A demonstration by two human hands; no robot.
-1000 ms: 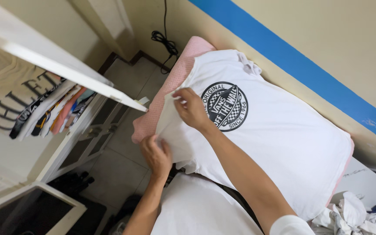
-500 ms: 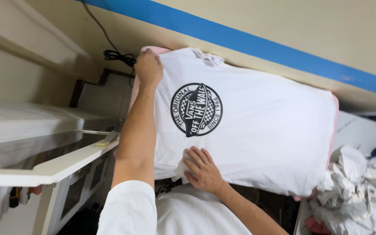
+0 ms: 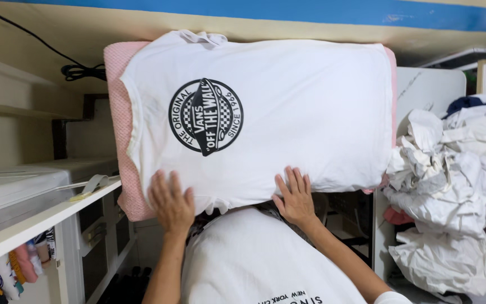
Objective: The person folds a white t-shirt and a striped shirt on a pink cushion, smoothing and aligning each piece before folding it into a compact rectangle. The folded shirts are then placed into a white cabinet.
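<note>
A white T-shirt (image 3: 299, 107) with a round black-and-white emblem (image 3: 206, 116) lies flat over a pink padded board (image 3: 118, 101). My left hand (image 3: 171, 204) rests palm down on the shirt's near edge at the left, fingers spread. My right hand (image 3: 295, 197) presses flat on the near edge further right, fingers apart. Neither hand grips the cloth.
A heap of crumpled white clothes (image 3: 451, 186) lies to the right on a white surface (image 3: 428, 90). A white shelf unit (image 3: 35, 214) with folded clothes stands at the left. A black cable (image 3: 80, 71) hangs on the cream wall with a blue stripe (image 3: 310, 11).
My left hand has come back from the shirt's far corner to its near edge. My right hand slid right along that edge. The view has swung to face the board squarely.
</note>
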